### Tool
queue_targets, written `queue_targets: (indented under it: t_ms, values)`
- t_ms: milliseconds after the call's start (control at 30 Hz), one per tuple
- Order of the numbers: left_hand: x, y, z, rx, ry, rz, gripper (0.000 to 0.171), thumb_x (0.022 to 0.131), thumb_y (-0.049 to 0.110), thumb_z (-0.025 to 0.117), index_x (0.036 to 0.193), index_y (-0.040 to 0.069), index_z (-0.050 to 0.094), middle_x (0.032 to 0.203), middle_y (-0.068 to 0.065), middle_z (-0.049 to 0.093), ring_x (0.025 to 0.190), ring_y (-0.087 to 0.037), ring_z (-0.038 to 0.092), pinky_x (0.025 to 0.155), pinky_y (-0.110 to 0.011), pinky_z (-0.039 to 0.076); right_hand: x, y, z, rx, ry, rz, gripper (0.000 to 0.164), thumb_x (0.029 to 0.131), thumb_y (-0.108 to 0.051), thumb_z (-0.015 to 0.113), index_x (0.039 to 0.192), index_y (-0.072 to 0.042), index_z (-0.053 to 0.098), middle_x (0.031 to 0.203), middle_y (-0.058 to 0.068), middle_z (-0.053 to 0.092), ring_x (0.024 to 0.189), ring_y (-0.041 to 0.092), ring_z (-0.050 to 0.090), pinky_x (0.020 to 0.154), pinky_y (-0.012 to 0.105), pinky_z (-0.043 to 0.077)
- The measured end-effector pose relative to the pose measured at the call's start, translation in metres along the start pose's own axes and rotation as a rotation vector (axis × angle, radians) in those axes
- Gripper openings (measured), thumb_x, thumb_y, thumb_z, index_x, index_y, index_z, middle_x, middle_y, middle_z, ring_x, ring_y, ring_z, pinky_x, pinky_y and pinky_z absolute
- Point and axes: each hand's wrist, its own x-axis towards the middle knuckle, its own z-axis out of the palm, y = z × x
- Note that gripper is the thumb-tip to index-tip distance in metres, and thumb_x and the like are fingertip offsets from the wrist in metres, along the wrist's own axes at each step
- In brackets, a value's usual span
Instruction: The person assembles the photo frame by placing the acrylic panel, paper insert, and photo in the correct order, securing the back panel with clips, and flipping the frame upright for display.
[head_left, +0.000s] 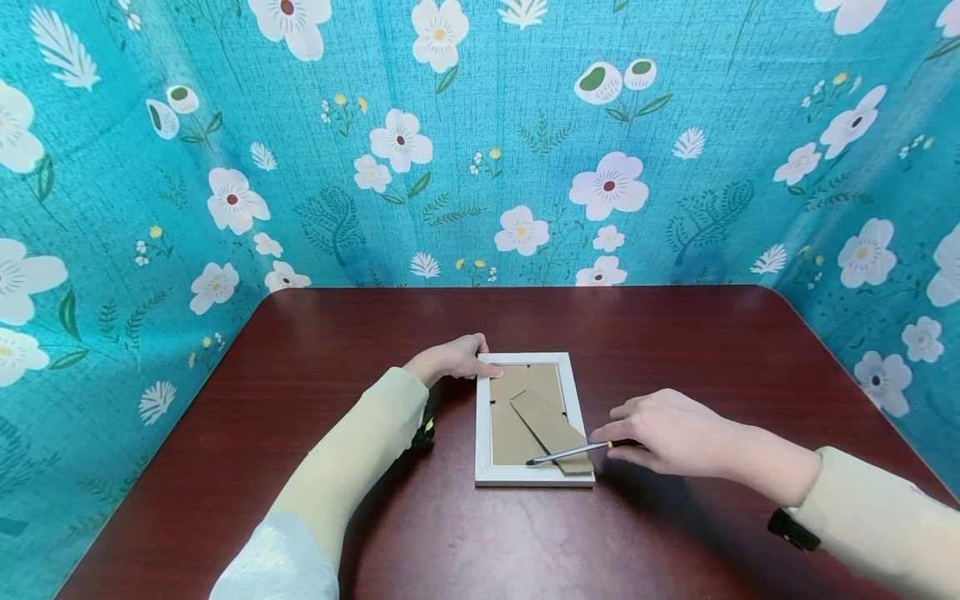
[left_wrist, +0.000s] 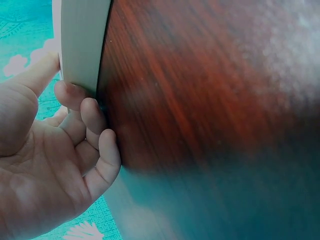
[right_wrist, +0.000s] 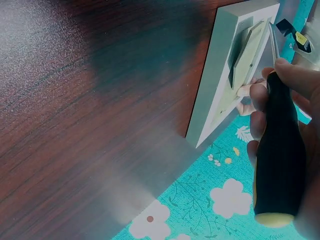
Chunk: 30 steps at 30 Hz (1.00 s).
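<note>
A white picture frame (head_left: 483, 433) lies with its back up on the table, its brown backing board (head_left: 512, 433) showing. Across the board slants a brown stand leg (head_left: 551, 425). My left hand (head_left: 456, 358) grips the frame's far left corner, thumb on top; in the left wrist view its curled fingers (left_wrist: 92, 117) are against the side. In my right hand (head_left: 667, 433) is a screwdriver (right_wrist: 280, 150) with a black and yellow handle. Its metal shaft (head_left: 573, 452) passes over the stand leg, tip near the frame's near edge. Whether the tip touches cannot be told.
Small dark tabs (head_left: 492, 402) sit along the backing board's edges. The dark red-brown table (head_left: 360, 333) has rounded far corners. Behind it and at both sides hangs a blue flowered cloth (head_left: 480, 167).
</note>
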Motion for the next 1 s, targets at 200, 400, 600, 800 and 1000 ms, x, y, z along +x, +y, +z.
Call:
queue_targets:
  t_ms: [200,400,600,800,1000]
  values:
    - [0.0002,0.0013,-0.0003,0.003,0.003,0.001,0.037,0.089,0.028,0.073,0.098,0.007,0.044,0.07,-0.005,0.048,0.056,-0.016,0.043,0.05,-0.026,0.034,0.0,0.0,0.0011,-0.046,0.019,-0.03,0.03,0.077,-0.02,0.083,0.106,-0.019,0.075,0.083,-0.009,0.067,0.072,0.006,0.062,0.059,0.021,0.05]
    - [0.0002,0.0037,-0.0005,0.003,0.009,0.004,0.036,0.089,0.027,0.073,0.098,0.007,0.045,0.072,-0.006,0.049,0.057,-0.017,0.044,0.05,-0.026,0.035,0.0007,-0.0018,0.0018,-0.076,0.03,-0.031,0.031,0.077,-0.021,0.083,0.107,-0.019,0.075,0.083,-0.009,0.067,0.069,0.004,0.061,0.056,0.02,0.048]
    - [-0.0013,0.0023,-0.0004,0.005,0.002,0.02,0.036,0.089,0.027,0.073,0.097,0.007,0.045,0.072,-0.006,0.049,0.057,-0.016,0.043,0.05,-0.026,0.035,0.0027,-0.0079,-0.0002,-0.015,-0.027,0.012,0.028,0.082,-0.017,0.078,0.11,-0.016,0.074,0.077,-0.012,0.064,0.058,-0.003,0.053,0.05,0.017,0.042]
    - [-0.0023,0.0007,-0.0003,0.017,-0.002,0.037,0.035,0.089,0.026,0.073,0.096,0.007,0.044,0.071,-0.005,0.049,0.056,-0.015,0.042,0.05,-0.026,0.034,0.0051,-0.0091,0.0018,0.043,-0.078,0.048,0.029,0.083,-0.015,0.077,0.112,-0.014,0.074,0.079,-0.011,0.067,0.061,-0.003,0.056,0.053,0.018,0.045]
    - [-0.0021,0.0013,-0.001,0.018,-0.006,0.043,0.034,0.089,0.025,0.073,0.095,0.008,0.044,0.07,-0.005,0.048,0.054,-0.015,0.041,0.049,-0.026,0.033,0.0077,-0.0066,0.004,0.166,-0.139,0.109,0.026,0.086,-0.013,0.075,0.112,-0.012,0.074,0.095,-0.009,0.072,0.076,-0.003,0.063,0.059,0.021,0.049]
